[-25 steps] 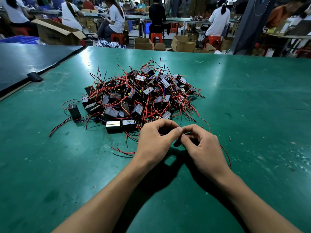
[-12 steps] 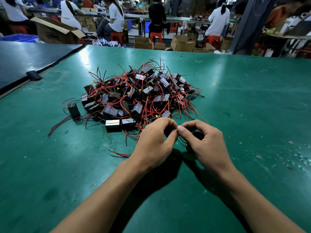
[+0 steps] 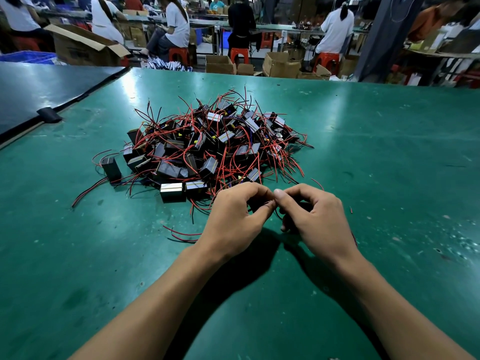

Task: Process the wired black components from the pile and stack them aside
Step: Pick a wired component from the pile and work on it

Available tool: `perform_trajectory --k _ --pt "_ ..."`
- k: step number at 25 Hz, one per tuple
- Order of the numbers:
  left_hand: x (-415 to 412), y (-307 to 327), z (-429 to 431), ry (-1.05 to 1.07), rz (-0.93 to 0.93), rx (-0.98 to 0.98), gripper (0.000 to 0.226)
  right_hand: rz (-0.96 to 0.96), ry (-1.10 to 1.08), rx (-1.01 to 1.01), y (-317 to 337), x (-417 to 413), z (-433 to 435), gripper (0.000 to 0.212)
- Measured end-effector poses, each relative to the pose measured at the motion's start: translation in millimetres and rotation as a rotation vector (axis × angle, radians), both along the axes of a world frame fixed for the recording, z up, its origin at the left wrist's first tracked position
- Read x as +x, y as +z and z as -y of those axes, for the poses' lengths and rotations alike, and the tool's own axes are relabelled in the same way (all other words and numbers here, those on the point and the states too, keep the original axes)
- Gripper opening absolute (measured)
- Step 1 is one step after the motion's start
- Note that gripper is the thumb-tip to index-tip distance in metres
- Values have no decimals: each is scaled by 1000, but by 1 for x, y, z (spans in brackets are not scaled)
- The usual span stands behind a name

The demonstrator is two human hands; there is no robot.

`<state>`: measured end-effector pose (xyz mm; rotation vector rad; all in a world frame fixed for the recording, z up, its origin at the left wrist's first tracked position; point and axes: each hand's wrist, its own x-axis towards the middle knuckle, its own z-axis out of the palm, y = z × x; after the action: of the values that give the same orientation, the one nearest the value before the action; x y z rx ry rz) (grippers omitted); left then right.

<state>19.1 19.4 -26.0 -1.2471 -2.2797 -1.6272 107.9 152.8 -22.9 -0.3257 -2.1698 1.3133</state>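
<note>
A pile of black box components [image 3: 205, 149] with red and black wires lies in the middle of the green table [image 3: 376, 157]. Just in front of the pile my left hand [image 3: 233, 219] and my right hand [image 3: 314, 216] meet, fingers curled, thumb and fingertips pinching thin wires [image 3: 268, 203] between them. A dark component sits mostly hidden under my right hand. Red and black wires [image 3: 181, 235] trail out to the left of my left wrist. One component [image 3: 111, 168] stands apart at the pile's left edge.
A dark blue panel [image 3: 39, 92] adjoins the table at the far left, with a black clip [image 3: 48, 115] on its edge. Beyond the far edge are cardboard boxes [image 3: 281, 64], red stools and several seated people at other benches.
Both hands have shifted slightly up toward the pile and kept pinching the wires; the fingertips have turned a little against each other.
</note>
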Motion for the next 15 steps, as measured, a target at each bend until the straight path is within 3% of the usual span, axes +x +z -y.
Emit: perform_trajectory --k 12,15 --pt "3 3 -2 51 102 4 5 45 17 -39 -4 -4 -5 23" --pt "2 4 -1 56 116 -16 7 -5 17 34 -3 -2 -8 11"
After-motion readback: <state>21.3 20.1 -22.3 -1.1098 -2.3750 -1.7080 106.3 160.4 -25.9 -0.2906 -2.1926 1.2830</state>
